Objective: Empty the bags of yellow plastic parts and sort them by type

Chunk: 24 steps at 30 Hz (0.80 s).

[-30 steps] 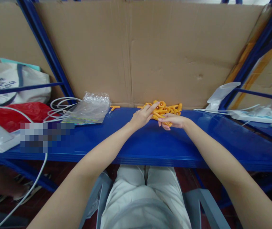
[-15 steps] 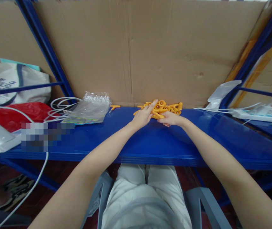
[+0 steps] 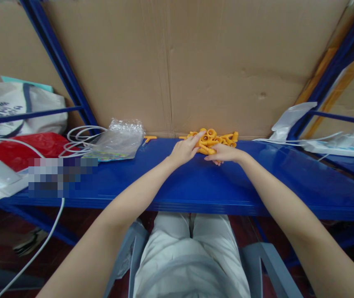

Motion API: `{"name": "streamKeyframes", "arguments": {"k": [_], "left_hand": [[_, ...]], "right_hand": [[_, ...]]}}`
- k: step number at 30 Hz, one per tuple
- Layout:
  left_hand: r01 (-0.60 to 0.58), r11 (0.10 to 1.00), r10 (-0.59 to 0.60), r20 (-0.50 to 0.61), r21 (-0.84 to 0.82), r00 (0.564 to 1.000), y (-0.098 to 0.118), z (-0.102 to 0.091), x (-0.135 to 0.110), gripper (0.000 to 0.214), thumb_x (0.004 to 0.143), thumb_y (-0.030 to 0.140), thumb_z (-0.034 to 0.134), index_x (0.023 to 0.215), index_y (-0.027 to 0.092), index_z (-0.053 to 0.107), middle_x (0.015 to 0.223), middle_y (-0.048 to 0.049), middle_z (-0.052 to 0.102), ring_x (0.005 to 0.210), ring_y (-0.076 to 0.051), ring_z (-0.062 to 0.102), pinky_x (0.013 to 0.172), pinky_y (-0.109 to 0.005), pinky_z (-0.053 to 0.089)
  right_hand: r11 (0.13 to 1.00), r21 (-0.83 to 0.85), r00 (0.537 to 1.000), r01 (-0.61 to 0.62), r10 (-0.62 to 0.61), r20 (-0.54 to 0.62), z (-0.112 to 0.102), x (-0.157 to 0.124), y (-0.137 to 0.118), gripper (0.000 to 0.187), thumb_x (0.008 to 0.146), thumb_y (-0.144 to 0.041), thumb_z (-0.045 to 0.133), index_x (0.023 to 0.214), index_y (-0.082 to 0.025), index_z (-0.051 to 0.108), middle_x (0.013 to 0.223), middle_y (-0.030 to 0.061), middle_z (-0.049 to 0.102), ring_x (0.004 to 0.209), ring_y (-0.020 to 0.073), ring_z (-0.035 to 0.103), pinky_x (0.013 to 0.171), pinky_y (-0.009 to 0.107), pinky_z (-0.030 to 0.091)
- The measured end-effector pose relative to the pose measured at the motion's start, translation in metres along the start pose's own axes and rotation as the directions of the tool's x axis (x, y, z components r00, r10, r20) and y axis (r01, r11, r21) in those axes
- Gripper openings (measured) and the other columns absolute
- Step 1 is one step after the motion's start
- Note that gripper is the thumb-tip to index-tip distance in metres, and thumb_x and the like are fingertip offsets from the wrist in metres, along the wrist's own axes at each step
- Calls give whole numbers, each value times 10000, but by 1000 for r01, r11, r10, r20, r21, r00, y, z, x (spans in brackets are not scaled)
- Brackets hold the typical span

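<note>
A heap of small orange plastic parts [image 3: 218,138] lies at the back of the blue shelf [image 3: 195,182], against a cardboard wall. My left hand [image 3: 183,151] reaches into the heap's left side, with its fingers stretched onto the parts. My right hand [image 3: 225,154] rests at the front of the heap, fingers curled round some of the orange parts. One orange part [image 3: 149,138] lies apart, to the left of the heap.
A crumpled clear plastic bag [image 3: 118,140] and coiled white cables [image 3: 77,138] lie at the left. A red bag [image 3: 15,149] and a white tote [image 3: 15,107] sit further left. A white power strip [image 3: 338,148] and a white pouch [image 3: 288,120] are at the right.
My right hand has slid back toward the heap from its nearer spot. My left hand has stayed on the heap's left side.
</note>
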<state>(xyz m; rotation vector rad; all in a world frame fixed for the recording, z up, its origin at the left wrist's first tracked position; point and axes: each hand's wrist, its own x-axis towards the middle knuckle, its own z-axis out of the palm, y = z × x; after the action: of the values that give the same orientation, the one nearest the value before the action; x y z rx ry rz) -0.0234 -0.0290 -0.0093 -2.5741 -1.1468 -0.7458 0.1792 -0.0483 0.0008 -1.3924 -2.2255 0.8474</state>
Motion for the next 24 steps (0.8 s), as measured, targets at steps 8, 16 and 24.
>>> {"name": "streamKeyframes", "arguments": {"k": [8, 16, 24], "left_hand": [[36, 994, -41, 45, 107, 998, 10, -29, 17, 678, 967, 219, 508, 1598, 313, 278, 1233, -104, 660, 1087, -239, 683, 930, -334, 524], [208, 978, -206, -47, 20, 977, 1, -13, 33, 750, 972, 242, 501, 1627, 314, 143, 1229, -109, 676, 1089, -242, 685, 942, -334, 507], [244, 970, -244, 38, -8, 969, -2, 7, 21, 769, 953, 217, 539, 1625, 263, 168, 1225, -115, 700, 1089, -236, 696, 917, -309, 520]], "right_hand": [[998, -15, 994, -61, 59, -91, -6, 10, -5, 244, 741, -252, 664, 542, -217, 526, 469, 2, 564, 428, 107, 514, 430, 225, 452], [862, -458, 951, -219, 84, -298, -22, 33, -27, 75, 772, -202, 622, 745, -166, 682, 577, 63, 642, 639, 212, 667, 605, 278, 515], [716, -635, 909, -289, -3, -417, 7, 28, -13, 266, 927, -299, 552, 1076, -150, 714, 1015, 203, 739, 1073, 366, 685, 922, 468, 528]]}}
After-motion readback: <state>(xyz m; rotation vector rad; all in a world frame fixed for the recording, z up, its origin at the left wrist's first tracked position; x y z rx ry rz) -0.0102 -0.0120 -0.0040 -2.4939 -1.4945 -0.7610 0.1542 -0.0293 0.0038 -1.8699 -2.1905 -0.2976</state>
